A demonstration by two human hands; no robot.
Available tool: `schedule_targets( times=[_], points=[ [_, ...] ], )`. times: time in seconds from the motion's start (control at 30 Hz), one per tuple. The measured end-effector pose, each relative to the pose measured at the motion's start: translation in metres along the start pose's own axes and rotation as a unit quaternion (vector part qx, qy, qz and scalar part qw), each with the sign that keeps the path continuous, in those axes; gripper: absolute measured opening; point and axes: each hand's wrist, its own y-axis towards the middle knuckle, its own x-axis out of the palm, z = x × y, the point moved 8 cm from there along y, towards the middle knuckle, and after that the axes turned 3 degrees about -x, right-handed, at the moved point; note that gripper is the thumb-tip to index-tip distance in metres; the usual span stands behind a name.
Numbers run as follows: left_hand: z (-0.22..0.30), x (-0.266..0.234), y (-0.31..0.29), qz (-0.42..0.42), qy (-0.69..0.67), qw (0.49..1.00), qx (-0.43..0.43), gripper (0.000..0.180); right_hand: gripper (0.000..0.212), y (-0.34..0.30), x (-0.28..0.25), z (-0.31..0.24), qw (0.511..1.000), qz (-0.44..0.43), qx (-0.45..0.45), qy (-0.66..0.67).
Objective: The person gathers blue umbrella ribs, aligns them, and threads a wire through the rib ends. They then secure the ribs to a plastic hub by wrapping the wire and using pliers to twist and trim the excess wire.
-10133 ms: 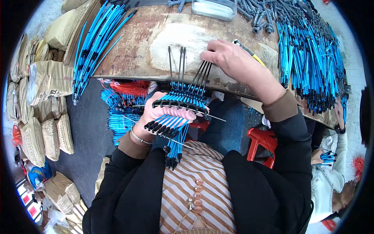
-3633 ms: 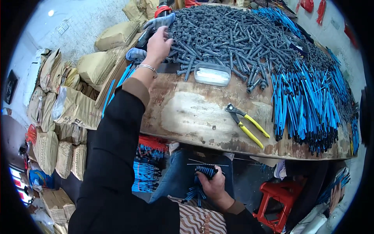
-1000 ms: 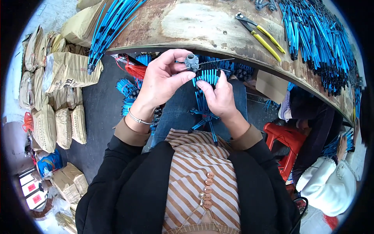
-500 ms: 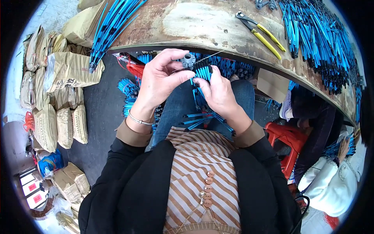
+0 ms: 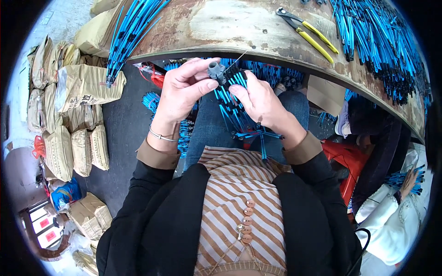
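Over the lap, just below the table edge: small grey plastic cap (image 5: 214, 70) pinched between thumb and fingers of the left hand (image 5: 184, 89). Right beside it, a fan of blue-and-black rods (image 5: 232, 92), pinched near their top ends by the right hand (image 5: 260, 99); thumb and forefinger closed on the bunch, lower ends splayed down toward the knees. Cap and rod tips are touching or nearly so; can't tell if a rod is already seated in the cap.

Handling, my read: cap is light, rigid and small, easy to fumble, so a fingertip pinch on its sides is the right hold, leaving the open end free. Rods look thin, stiff-ish and light, smooth sleeve so likely a bit slippery; loose in a bunch they want to fan and slide, so hold close to the working end, as now. A fine wire tip pokes up above the bunch; it probably bends easily, so keep fingers off it.

Around: more rods on the floor under the table, a long blue bundle (image 5: 131, 32) on the worn wooden table (image 5: 221, 27), yellow-handled pliers (image 5: 306, 32) and a big heap of blue rods (image 5: 382, 41) to the right. Stacked paper sacks (image 5: 69, 115) at left. Another person's white sleeve (image 5: 391, 221) at lower right.
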Motion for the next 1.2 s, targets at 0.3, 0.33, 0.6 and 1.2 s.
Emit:
schedule_targets(
  times=[0.3,0.33,0.6,1.2],
  points=[
    [0.007,0.003,0.0,-0.058,0.011,0.998,0.035,0.042,0.023,0.002,0.004,0.001,0.992,-0.052,-0.025,0.112],
    [0.009,0.005,0.001,-0.078,0.015,0.996,0.048,0.042,0.023,0.002,0.005,0.0,0.991,-0.072,-0.023,0.112],
    [0.025,0.018,0.008,-0.189,0.105,0.968,0.13,0.044,0.025,0.002,0.011,-0.001,0.981,-0.114,-0.022,0.154],
    [0.011,0.021,0.003,0.174,0.182,0.967,-0.029,0.024,0.03,0.009,-0.006,0.013,0.995,0.091,0.036,-0.008]
  ],
)
